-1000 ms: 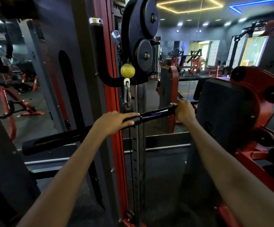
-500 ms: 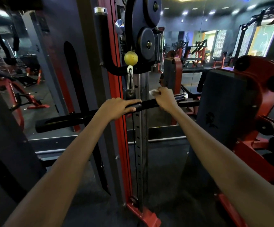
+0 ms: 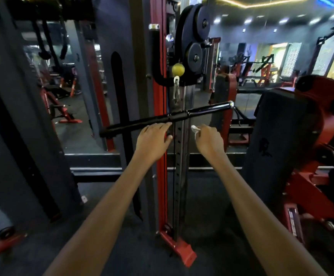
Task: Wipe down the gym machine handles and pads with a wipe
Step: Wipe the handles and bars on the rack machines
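Observation:
A long black bar handle hangs from a cable clip under a yellow stopper ball on the red cable machine. My left hand is just below the bar's middle with its fingers straight, fingertips near or touching the bar's underside. My right hand is lower than the bar and apart from it, gripping a crumpled white wipe that sticks out at the top of the fist.
The red upright post with its holed adjustment rail stands right behind my hands. A black and red machine with a dark pad fills the right side. A grey column stands at the left. More gym machines are in the background.
Both hands have come off the bar and dropped below it. The right hand, which was wiping the bar's right half, now holds the wipe clear of it. The bar hangs free.

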A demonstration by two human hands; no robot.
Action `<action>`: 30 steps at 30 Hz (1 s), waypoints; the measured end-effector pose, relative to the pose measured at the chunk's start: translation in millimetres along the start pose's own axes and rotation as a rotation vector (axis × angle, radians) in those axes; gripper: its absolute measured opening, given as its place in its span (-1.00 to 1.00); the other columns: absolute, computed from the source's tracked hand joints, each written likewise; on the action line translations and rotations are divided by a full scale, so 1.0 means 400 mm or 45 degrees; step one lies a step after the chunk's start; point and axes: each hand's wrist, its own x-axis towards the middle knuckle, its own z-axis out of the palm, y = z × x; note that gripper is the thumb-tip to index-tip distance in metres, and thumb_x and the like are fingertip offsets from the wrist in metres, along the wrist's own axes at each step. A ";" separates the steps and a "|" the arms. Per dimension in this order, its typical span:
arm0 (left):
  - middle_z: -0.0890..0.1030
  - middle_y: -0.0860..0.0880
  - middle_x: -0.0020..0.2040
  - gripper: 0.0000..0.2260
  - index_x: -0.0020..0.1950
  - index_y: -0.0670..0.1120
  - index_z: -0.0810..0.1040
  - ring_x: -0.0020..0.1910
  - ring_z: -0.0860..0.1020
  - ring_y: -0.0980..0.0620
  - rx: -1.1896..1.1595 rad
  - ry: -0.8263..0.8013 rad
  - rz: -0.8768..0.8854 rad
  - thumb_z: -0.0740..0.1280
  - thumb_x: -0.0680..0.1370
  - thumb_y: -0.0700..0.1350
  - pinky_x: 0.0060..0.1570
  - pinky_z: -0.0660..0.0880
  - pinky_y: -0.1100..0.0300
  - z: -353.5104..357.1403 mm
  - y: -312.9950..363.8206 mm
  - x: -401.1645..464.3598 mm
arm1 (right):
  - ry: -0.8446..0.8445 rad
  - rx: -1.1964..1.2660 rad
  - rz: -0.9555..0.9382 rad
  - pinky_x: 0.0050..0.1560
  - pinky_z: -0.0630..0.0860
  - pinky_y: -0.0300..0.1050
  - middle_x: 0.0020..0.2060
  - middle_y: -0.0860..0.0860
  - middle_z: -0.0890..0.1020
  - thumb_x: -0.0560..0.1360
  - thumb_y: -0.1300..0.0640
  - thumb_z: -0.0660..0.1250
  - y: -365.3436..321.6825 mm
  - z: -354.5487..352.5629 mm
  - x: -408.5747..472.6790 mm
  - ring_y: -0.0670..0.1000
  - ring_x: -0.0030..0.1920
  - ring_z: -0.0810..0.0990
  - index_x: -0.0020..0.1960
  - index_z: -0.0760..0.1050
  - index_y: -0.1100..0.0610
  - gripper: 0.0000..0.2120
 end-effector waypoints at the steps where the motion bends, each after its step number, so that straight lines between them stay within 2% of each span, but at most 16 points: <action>1: 0.42 -0.03 0.43 -0.57 0.49 -0.02 0.32 0.42 0.35 -0.01 -0.028 -0.035 -0.035 0.19 0.63 0.04 0.42 0.20 0.06 -0.007 0.011 -0.048 | 0.009 -0.001 -0.005 -0.23 0.38 -0.12 -0.13 0.12 0.61 0.58 0.20 0.16 -0.008 0.005 -0.042 0.10 -0.18 0.57 0.06 0.51 0.23 -0.82; 4: 0.46 -0.03 0.40 -0.58 0.46 -0.03 0.36 0.39 0.39 -0.02 -0.055 -0.114 -0.155 0.20 0.63 0.06 0.39 0.24 0.06 -0.014 0.034 -0.205 | 0.015 -0.017 -0.019 -0.14 0.47 -0.05 -0.16 0.07 0.58 0.57 0.19 0.19 -0.023 0.035 -0.175 0.04 -0.22 0.53 0.01 0.54 0.20 -0.83; 6: 0.47 -0.03 0.39 -0.58 0.46 -0.03 0.37 0.37 0.40 -0.03 -0.066 -0.198 -0.233 0.20 0.63 0.06 0.37 0.25 0.06 -0.017 0.039 -0.319 | -0.055 -0.015 -0.010 -0.07 0.48 0.00 -0.16 0.08 0.58 0.56 0.19 0.20 -0.030 0.061 -0.270 0.08 -0.17 0.57 -0.02 0.56 0.20 -0.84; 10: 0.47 -0.03 0.39 -0.58 0.46 -0.02 0.36 0.35 0.42 -0.05 -0.070 -0.363 -0.355 0.19 0.63 0.08 0.35 0.28 0.06 -0.038 0.035 -0.497 | -0.191 -0.029 -0.009 -0.05 0.48 0.01 -0.18 0.08 0.58 0.56 0.19 0.21 -0.059 0.098 -0.425 0.10 -0.15 0.59 -0.05 0.58 0.18 -0.83; 15: 0.49 -0.03 0.36 -0.58 0.45 -0.01 0.37 0.31 0.46 -0.07 -0.045 -0.488 -0.394 0.19 0.62 0.09 0.33 0.30 0.05 -0.068 -0.005 -0.643 | -0.241 -0.014 -0.026 0.02 0.54 0.05 -0.14 0.09 0.62 0.55 0.19 0.23 -0.136 0.136 -0.546 0.09 -0.13 0.62 -0.04 0.58 0.17 -0.85; 20: 0.48 -0.05 0.37 -0.57 0.47 -0.02 0.35 0.31 0.46 -0.09 -0.027 -0.499 -0.432 0.17 0.63 0.09 0.34 0.29 0.04 -0.118 -0.121 -0.729 | -0.316 -0.045 -0.084 0.02 0.52 0.07 -0.12 0.09 0.63 0.55 0.17 0.20 -0.254 0.203 -0.617 0.10 -0.10 0.62 -0.02 0.58 0.15 -0.82; 24: 0.50 -0.05 0.35 -0.58 0.46 -0.02 0.36 0.31 0.45 -0.08 -0.011 -0.515 -0.399 0.17 0.63 0.08 0.33 0.29 0.05 -0.165 -0.243 -0.772 | -0.325 -0.023 -0.059 0.09 0.49 0.05 -0.07 0.09 0.64 0.55 0.16 0.19 -0.379 0.267 -0.639 0.11 -0.03 0.62 0.04 0.60 0.14 -0.77; 27: 0.52 -0.07 0.30 -0.62 0.42 -0.01 0.40 0.27 0.47 -0.11 -0.015 -0.526 -0.373 0.19 0.62 0.07 0.30 0.30 0.06 -0.209 -0.351 -0.798 | -0.302 -0.021 -0.006 0.04 0.49 0.00 -0.10 0.09 0.64 0.55 0.16 0.18 -0.476 0.318 -0.643 0.14 -0.04 0.62 -0.01 0.61 0.13 -0.77; 30: 0.54 -0.06 0.26 -0.65 0.37 -0.01 0.43 0.24 0.49 -0.10 -0.032 -0.517 -0.349 0.18 0.63 0.06 0.28 0.32 0.06 -0.250 -0.464 -0.813 | -0.295 -0.050 0.031 0.07 0.46 0.01 -0.07 0.11 0.64 0.55 0.17 0.16 -0.576 0.369 -0.642 0.15 -0.01 0.60 0.02 0.61 0.13 -0.76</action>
